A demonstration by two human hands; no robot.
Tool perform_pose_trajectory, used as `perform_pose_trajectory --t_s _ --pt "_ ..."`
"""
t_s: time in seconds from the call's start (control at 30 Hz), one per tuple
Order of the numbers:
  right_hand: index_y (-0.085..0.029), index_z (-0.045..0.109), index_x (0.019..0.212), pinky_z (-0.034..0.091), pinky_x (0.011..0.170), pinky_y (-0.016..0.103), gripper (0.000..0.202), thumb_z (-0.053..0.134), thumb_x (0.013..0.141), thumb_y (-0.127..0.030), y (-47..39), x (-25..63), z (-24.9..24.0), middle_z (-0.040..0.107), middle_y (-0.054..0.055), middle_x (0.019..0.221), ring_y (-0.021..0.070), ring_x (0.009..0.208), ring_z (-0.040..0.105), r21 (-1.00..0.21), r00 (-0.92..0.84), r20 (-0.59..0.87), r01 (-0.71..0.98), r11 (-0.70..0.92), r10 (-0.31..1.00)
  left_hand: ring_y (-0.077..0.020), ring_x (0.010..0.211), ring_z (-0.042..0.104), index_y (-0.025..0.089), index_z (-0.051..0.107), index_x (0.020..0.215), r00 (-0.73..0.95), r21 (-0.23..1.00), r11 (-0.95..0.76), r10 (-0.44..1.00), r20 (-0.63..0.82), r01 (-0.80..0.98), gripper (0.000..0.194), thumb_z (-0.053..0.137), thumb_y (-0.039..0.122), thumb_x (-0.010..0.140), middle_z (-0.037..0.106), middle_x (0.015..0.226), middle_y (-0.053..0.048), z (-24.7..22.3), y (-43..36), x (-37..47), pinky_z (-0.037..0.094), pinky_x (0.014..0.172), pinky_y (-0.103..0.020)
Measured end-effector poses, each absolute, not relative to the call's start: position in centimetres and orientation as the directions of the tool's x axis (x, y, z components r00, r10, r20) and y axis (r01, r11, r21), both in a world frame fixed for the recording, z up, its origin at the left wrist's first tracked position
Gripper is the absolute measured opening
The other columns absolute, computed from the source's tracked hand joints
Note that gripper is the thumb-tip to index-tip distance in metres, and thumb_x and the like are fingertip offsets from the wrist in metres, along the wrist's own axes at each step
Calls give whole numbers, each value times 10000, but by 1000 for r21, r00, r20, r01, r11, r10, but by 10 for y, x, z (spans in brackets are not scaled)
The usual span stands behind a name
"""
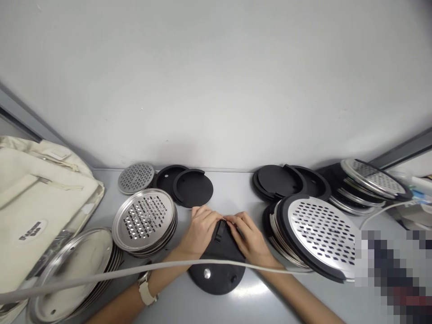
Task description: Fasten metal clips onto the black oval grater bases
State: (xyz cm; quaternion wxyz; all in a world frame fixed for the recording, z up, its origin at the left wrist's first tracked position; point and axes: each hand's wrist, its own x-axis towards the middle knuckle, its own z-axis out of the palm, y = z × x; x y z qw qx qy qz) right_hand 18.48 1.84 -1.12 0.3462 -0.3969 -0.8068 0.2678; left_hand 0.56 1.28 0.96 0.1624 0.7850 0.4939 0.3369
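Note:
A black round plastic base (pixel 218 278) lies flat on the table in front of me, with a silver round spot and a small black knob on it. A narrow black clip-like strip (pixel 220 231) stands at its upper part. My left hand (pixel 201 227) and my right hand (pixel 249 235) meet at the far edge of this base, fingers pinched together. Between the fingertips shows a tiny, thin, shiny piece, too small to name. My left wrist wears a watch with a pale strap (pixel 146 291).
Stacked grater discs (pixel 145 220) and metal plates (pixel 76 270) stand left, beside a cream bag (pixel 43 216). Black round holders (pixel 194 188) lie behind. At right are stacks of grater discs with black rims (pixel 324 231). A white cable (pixel 175 264) crosses the view above my forearms.

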Motion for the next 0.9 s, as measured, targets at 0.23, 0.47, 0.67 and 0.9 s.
perform_pose_trajectory --t_s 0.23,0.47,0.67,0.9 --pt "-236 560 1128 508 806 355 240 404 957 -173 19 184 -11 545 71 940 195 895 567 -700 -445 370 444 560 815 -152 834 540 174 615 871 284 565 -470 877 388 679 199 438 128 949 641 816 2 9 12 6 334 809 -329" --pt "-233 557 1096 497 835 364 213 414 954 -162 19 185 -12 553 73 956 199 923 562 -711 -445 355 442 546 822 -156 814 530 171 585 853 285 547 -453 885 368 704 217 400 132 960 625 802 -1 13 12 7 332 808 -331" --pt "-232 564 1115 508 809 358 230 429 948 -152 19 185 -15 571 72 943 196 895 575 -681 -434 416 434 590 799 -160 839 520 172 590 861 299 548 -454 887 352 702 199 423 110 948 625 823 0 13 12 6 328 813 -333" --pt "-233 563 1096 513 810 362 211 428 949 -162 18 185 -12 579 73 943 198 897 582 -692 -436 405 428 581 804 -156 867 526 190 633 906 279 516 -466 873 400 719 170 474 139 939 652 877 1 7 12 5 333 812 -337"
